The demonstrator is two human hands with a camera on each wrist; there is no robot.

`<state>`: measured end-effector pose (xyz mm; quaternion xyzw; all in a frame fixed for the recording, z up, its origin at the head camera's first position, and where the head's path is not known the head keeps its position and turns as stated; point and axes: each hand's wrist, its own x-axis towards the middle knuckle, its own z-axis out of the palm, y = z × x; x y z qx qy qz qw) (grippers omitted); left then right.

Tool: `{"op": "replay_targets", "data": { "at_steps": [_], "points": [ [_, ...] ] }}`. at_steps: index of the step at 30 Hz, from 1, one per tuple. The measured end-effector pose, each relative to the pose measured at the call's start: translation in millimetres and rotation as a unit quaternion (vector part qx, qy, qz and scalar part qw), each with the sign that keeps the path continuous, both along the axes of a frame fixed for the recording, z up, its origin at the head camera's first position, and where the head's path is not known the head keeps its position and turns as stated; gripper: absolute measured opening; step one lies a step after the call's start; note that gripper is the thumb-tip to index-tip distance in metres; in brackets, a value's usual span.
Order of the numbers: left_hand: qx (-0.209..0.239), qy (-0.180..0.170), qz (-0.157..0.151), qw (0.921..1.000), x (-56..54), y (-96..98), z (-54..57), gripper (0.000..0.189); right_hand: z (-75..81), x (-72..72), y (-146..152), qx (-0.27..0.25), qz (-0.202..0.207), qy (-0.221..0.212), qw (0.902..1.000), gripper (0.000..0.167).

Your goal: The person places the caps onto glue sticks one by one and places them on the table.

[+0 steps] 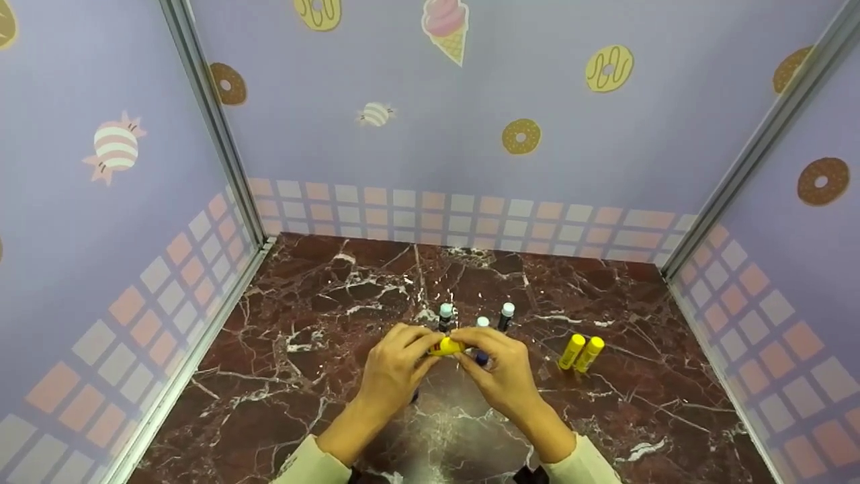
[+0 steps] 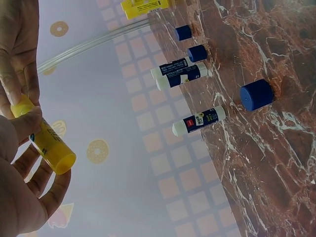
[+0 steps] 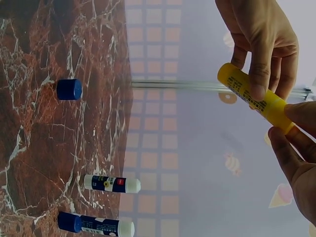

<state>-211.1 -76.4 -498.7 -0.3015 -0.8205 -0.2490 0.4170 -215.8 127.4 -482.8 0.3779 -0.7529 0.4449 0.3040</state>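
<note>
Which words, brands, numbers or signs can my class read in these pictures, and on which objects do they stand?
None can be quoted with confidence.
Held yellow cylindrical tube: dark print, too blurred.
One navy-labelled white cylindrical stick: red patch and light lettering, too small.
Two overlapping navy-labelled white sticks: lettering, too small.
Two upright yellow cylindrical sticks: print, too blurred.

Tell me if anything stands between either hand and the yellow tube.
Nothing visible does: the left hand and right hand both pinch the yellow tube directly. The blue-and-white glue sticks and blue caps sit on the table below, not between.
</note>
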Motion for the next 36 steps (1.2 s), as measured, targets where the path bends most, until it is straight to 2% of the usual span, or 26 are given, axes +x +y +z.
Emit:
{"op": "replay_targets", "data": {
  "at_steps": [9, 17, 29, 36],
  "points": [
    [-0.001, 0.001, 0.001, 1.0000, 1.8, 2.7, -3.8, 0.039, -2.4, 1.3, 1, 0.007, 0.000, 0.015, 0.9999, 0.034],
    [0.004, 0.009, -0.002, 0.9999, 2.1, 3.1, -7.2, 0.039, -3.4, 3.7, 2, 0.015, -0.003, -0.004, 0.9999, 0.034],
    [-0.003, -0.005, -0.014, 0.9999, -0.2, 3.3, -8.7, 0.037, -7.1, 4.4, 4, 0.028, -0.020, 0.009, 0.9994, 0.035],
    [-0.007, -0.027, -0.016, 0.9995, -2.5, 8.7, -10.0, 0.043, -3.1, 4.6, 13, 0.039, -0.034, -0.009, 0.9986, 0.032]
  ]
}}
